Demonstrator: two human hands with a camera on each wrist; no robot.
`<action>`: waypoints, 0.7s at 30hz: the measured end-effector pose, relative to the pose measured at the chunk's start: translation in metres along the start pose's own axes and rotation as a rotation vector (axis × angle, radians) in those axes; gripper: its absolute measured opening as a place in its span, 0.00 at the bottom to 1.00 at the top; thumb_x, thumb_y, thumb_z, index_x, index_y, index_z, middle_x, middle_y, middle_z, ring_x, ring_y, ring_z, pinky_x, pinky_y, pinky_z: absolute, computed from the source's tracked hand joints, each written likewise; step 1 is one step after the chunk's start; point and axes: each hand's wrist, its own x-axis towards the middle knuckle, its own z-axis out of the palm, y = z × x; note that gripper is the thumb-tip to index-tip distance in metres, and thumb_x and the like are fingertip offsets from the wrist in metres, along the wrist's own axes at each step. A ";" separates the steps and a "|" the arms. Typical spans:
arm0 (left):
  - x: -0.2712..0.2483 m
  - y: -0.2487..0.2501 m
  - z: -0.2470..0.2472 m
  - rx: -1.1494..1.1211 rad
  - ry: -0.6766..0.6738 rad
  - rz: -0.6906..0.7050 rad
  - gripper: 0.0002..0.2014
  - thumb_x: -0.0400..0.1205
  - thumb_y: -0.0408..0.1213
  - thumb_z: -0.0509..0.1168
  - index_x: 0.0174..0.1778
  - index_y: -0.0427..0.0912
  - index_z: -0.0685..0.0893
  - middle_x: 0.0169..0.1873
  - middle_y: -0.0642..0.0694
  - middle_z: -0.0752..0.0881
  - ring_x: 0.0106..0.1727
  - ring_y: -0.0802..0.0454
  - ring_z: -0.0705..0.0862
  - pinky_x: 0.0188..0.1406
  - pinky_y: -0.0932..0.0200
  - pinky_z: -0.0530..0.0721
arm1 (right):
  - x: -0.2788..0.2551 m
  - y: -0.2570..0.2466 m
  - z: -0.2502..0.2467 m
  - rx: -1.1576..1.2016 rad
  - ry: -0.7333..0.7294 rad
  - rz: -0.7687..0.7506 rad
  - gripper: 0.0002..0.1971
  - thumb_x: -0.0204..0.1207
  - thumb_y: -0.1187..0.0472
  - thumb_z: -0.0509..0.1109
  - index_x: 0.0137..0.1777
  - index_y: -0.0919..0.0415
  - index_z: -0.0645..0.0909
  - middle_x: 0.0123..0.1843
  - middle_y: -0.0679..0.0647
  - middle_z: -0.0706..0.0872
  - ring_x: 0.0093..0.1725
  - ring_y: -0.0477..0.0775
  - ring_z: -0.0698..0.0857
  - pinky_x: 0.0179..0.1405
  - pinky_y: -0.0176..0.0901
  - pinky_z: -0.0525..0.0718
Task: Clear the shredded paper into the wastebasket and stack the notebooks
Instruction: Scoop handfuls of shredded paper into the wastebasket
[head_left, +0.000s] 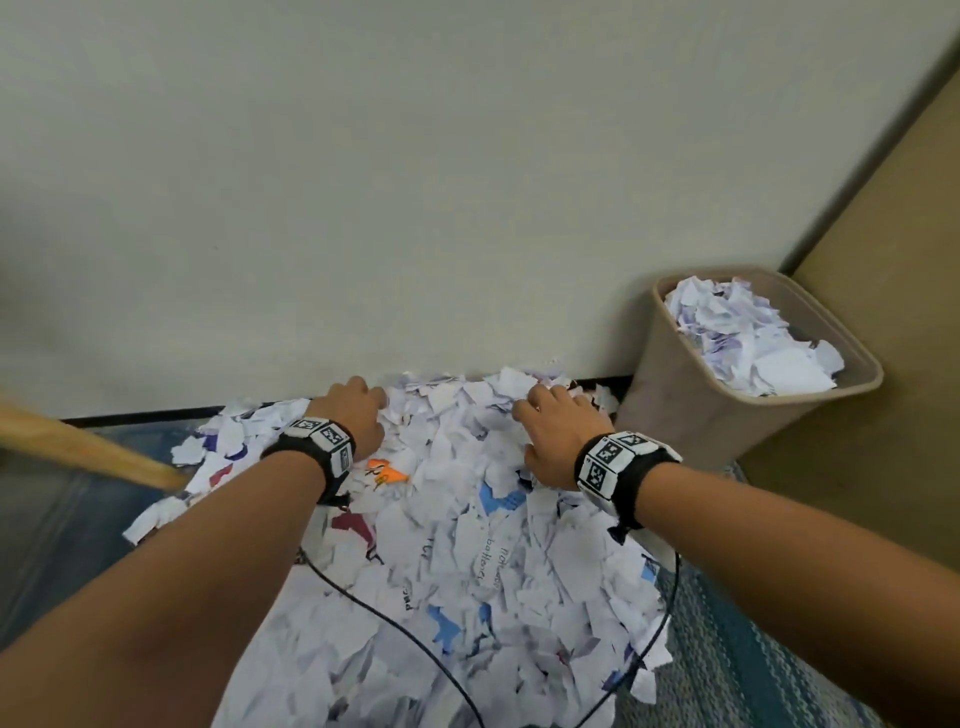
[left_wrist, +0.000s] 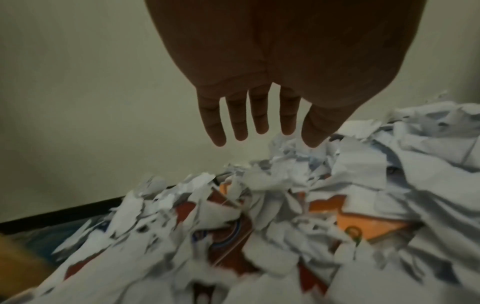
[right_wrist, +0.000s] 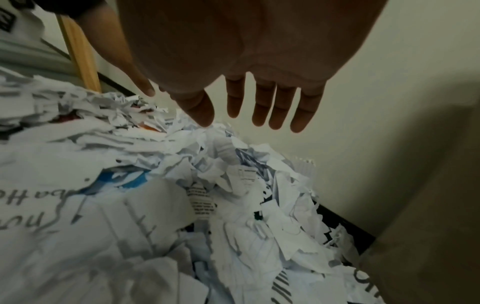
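Observation:
A big heap of torn white paper (head_left: 467, 561) covers the floor against the wall. Coloured notebook covers peek through it: orange (head_left: 387, 470) (left_wrist: 369, 224), dark red (left_wrist: 228, 242) and blue (head_left: 501, 501). My left hand (head_left: 358, 413) reaches to the heap's far edge, its fingers (left_wrist: 239, 119) straight and spread just above the scraps (left_wrist: 272, 185). My right hand (head_left: 556, 431) hovers over the heap's far right part, its fingers (right_wrist: 275, 107) straight too, holding nothing. A beige wastebasket (head_left: 675, 405) stands at the right, heaped with paper.
A pale wall (head_left: 415, 182) rises right behind the heap, with a black baseboard. A wooden leg (head_left: 88, 447) slants in at the left. Thin black cables (head_left: 395, 623) lie across the paper. A tan panel (head_left: 883, 364) stands behind the wastebasket; blue striped carpet (head_left: 737, 660) lies near right.

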 end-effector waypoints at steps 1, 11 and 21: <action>-0.003 -0.008 0.006 0.001 -0.005 -0.020 0.22 0.81 0.45 0.61 0.72 0.50 0.71 0.67 0.43 0.71 0.67 0.40 0.74 0.61 0.44 0.80 | 0.003 -0.001 0.003 -0.020 -0.033 0.006 0.28 0.75 0.54 0.63 0.75 0.55 0.65 0.71 0.58 0.71 0.69 0.63 0.71 0.66 0.58 0.72; -0.015 -0.047 0.043 -0.081 -0.060 -0.203 0.31 0.80 0.51 0.60 0.79 0.50 0.61 0.76 0.43 0.64 0.74 0.38 0.68 0.67 0.38 0.72 | 0.040 0.018 0.030 0.037 -0.143 0.191 0.32 0.75 0.44 0.64 0.77 0.52 0.61 0.78 0.59 0.65 0.72 0.67 0.71 0.66 0.61 0.77; 0.017 -0.034 0.051 -0.225 -0.001 -0.236 0.37 0.78 0.63 0.59 0.81 0.55 0.54 0.82 0.44 0.57 0.80 0.38 0.60 0.70 0.31 0.70 | 0.056 0.040 0.065 0.273 -0.160 0.442 0.43 0.74 0.34 0.64 0.83 0.47 0.48 0.84 0.62 0.53 0.79 0.75 0.61 0.75 0.68 0.68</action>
